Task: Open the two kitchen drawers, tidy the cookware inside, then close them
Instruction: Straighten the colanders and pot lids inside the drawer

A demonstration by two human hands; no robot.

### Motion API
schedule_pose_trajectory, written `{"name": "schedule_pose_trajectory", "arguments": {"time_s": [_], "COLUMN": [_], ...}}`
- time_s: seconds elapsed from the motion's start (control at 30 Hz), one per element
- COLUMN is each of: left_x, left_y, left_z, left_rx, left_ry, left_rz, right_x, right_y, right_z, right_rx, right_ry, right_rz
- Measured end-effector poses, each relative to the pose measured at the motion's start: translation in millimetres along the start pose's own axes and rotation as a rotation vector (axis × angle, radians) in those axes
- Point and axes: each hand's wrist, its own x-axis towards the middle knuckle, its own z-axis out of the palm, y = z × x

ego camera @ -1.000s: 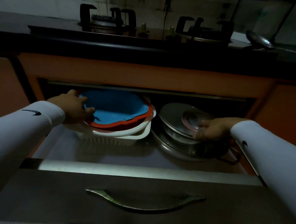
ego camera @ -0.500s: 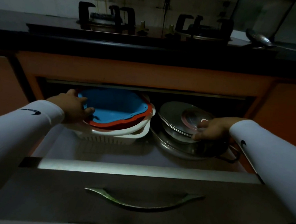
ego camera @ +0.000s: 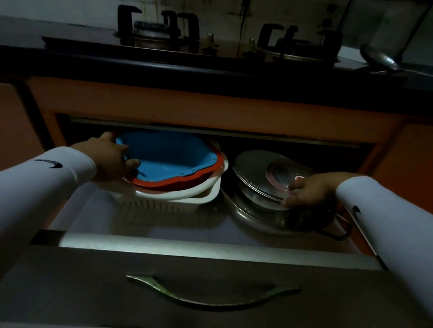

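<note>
The drawer (ego camera: 201,251) stands pulled out below the stove. At its back left, a blue basin (ego camera: 166,156) nests in a red one (ego camera: 181,183), both inside a white slotted basket (ego camera: 175,199). My left hand (ego camera: 107,160) grips the left rim of this stack, thumb over the blue edge. At the back right, steel lids (ego camera: 254,167) and a glass lid (ego camera: 280,174) lie stacked on a steel pot (ego camera: 271,219) with a dark side handle. My right hand (ego camera: 308,190) holds the right edge of the lids, fingers curled over it.
The drawer's curved metal handle (ego camera: 211,293) is on its front panel, near me. Bare drawer floor (ego camera: 164,225) lies in front of the cookware. Above, a black countertop carries a two-burner gas stove (ego camera: 230,35) and a ladle (ego camera: 379,59) at the right.
Both hands keep their holds. The whole view has shifted slightly; the stacks sit almost where they were.
</note>
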Motion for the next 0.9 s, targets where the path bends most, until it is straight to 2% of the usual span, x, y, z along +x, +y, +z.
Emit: {"name": "schedule_pose_trajectory", "arguments": {"time_s": [0.37, 0.53, 0.7, 0.9], "left_x": [5.3, 8.5, 8.6, 3.1], "left_y": [-3.5, -4.3, -5.8, -4.4], "left_z": [-2.0, 4.9, 4.8, 3.8], "left_rx": [0.196, 0.099, 0.058, 0.076], "left_ry": [-0.077, -0.004, -0.009, 0.029], "left_rz": [0.078, 0.066, 0.076, 0.101], "right_x": [-7.9, -13.1, -16.5, -19.7], "right_y": [1.5, 0.6, 1.5, 3.6], "right_z": [-3.7, -4.6, -6.7, -5.6], "right_rx": [0.040, 0.034, 0.031, 0.034], "right_ry": [0.011, 0.013, 0.013, 0.031], "right_rz": [-0.002, 0.003, 0.016, 0.014]}}
